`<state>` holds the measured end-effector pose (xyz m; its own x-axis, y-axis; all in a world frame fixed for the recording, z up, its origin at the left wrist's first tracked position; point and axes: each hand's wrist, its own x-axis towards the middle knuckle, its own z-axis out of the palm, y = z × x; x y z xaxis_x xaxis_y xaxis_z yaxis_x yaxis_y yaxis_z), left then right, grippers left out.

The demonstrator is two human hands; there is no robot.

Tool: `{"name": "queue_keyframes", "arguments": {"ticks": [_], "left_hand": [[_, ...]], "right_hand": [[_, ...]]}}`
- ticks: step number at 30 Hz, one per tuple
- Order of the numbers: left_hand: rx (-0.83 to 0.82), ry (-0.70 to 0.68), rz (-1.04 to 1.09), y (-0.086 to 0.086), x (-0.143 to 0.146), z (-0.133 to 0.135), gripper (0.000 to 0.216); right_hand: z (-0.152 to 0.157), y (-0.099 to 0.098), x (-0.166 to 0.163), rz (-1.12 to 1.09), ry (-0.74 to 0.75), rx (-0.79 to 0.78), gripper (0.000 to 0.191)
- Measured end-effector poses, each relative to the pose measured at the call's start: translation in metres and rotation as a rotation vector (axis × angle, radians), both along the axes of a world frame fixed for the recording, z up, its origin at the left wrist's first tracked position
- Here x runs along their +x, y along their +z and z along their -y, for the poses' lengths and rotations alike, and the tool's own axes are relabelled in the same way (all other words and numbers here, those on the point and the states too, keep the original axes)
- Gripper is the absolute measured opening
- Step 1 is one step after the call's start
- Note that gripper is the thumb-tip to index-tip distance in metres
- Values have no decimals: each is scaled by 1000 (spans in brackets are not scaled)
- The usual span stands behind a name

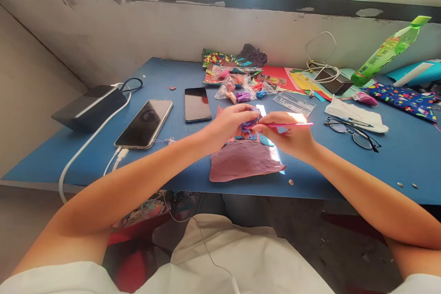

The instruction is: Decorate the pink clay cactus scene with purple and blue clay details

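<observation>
In the head view my left hand is closed around a lump of purple modelling clay, partly hidden by the fingers. My right hand pinches a thin pink stick-like tool, its tip touching the purple clay. Both hands are raised over a flat mauve clay sheet. Blue clay pieces, one with small dots or holes, rest along the sheet's upper part, half covered by the hands.
Two phones and a black box with a white cable are on the left. Bagged clay lies behind the hands. Eyeglasses, a clear ruler, coloured paper and a tilted green bottle occupy the right.
</observation>
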<state>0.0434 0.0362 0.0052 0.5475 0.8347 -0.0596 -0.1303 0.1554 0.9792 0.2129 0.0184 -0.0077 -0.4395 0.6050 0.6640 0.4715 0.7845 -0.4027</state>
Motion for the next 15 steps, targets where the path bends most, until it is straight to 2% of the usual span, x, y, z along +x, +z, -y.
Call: {"name": "queue_keyframes", "arguments": {"ticks": [6, 15], "left_hand": [[52, -16, -33, -1, 1, 0, 13], [52, 42, -60, 4, 3, 0, 17]], "right_hand": [[0, -4, 2, 145, -118, 229, 33], [0, -2, 1, 176, -261, 258, 43]]}}
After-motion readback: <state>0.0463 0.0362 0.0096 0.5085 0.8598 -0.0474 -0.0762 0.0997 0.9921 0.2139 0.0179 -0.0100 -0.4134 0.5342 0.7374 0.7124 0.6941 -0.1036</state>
